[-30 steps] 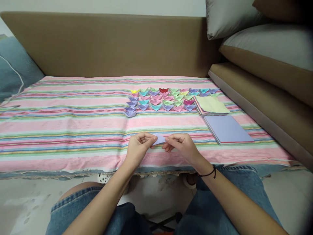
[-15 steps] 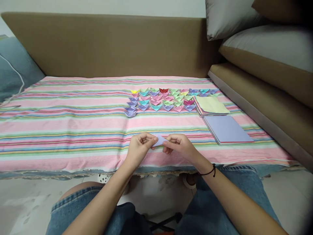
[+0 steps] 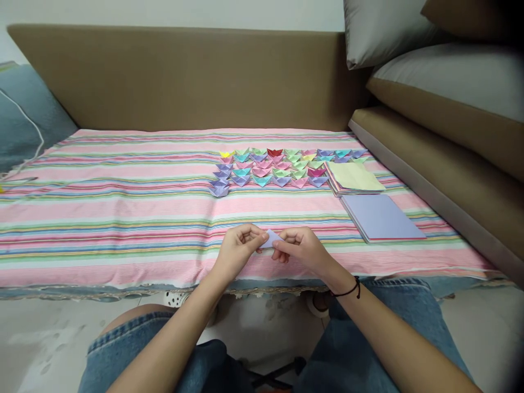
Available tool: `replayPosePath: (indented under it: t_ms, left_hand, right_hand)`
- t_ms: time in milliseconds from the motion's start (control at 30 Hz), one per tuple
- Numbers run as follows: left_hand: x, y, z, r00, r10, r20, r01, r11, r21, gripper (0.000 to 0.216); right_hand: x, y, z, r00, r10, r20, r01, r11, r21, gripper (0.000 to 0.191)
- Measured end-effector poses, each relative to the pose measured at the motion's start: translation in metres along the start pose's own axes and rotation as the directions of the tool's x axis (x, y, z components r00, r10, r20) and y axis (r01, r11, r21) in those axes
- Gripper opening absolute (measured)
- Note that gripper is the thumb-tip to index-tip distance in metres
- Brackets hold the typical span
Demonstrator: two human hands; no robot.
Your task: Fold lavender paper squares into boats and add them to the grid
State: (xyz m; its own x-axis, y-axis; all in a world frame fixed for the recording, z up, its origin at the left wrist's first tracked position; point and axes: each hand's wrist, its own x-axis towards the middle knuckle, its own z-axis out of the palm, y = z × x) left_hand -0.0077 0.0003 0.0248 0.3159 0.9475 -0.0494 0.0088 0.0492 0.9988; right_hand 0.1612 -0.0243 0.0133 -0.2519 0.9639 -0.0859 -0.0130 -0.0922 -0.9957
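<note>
A small folded piece of lavender paper (image 3: 271, 238) is pinched between my two hands, above the near part of the striped cloth. My left hand (image 3: 241, 244) grips its left side between thumb and fingers. On the right side, my right hand (image 3: 298, 244) holds the paper's edge, its other fingers curled below. Fingertips cover both ends of the paper. Beyond my hands, several folded paper boats (image 3: 262, 168) in many colours stand in rows on the cloth.
To the right lie a stack of lavender paper sheets (image 3: 385, 217) and, behind it, a stack topped with pale yellow paper (image 3: 356, 177). The striped cloth (image 3: 102, 218) covers the seat. Brown cushions (image 3: 442, 169) rise on the right; a brown backrest (image 3: 196, 76) stands behind.
Both hands have shifted slightly right with the lavender paper between them. The right fingers sit closer to the paper's middle, and less of it shows.
</note>
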Motion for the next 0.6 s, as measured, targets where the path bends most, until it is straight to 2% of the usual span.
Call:
replayPosePath:
  t_ms: [200,267,400,600]
  left_hand:
    - [-0.0004,-0.0016,0.0039,0.997,-0.047,0.061,0.054,0.992,-0.112,0.031]
    - [-0.0009,-0.0029,0.0054,0.998,-0.054,0.034,0.059,0.989,-0.137,0.036]
    - [-0.0017,-0.0038,0.0065,0.999,-0.045,-0.031,0.04,0.989,-0.146,0.041]
    - [-0.0012,-0.0026,0.0046,1.0,-0.022,0.002,0.022,0.991,-0.134,0.039]
  right_hand:
    - [0.0002,0.002,0.0027,0.992,-0.06,-0.107,0.06,0.998,-0.001,0.026]
    - [-0.0003,0.0023,0.0033,0.989,-0.086,-0.119,0.083,0.996,-0.027,0.026]
    - [-0.001,0.0011,0.0026,0.988,-0.106,-0.113,0.099,0.993,-0.072,0.028]
    - [0.0004,0.0,-0.001,0.999,-0.042,-0.021,0.04,0.998,-0.056,0.031]
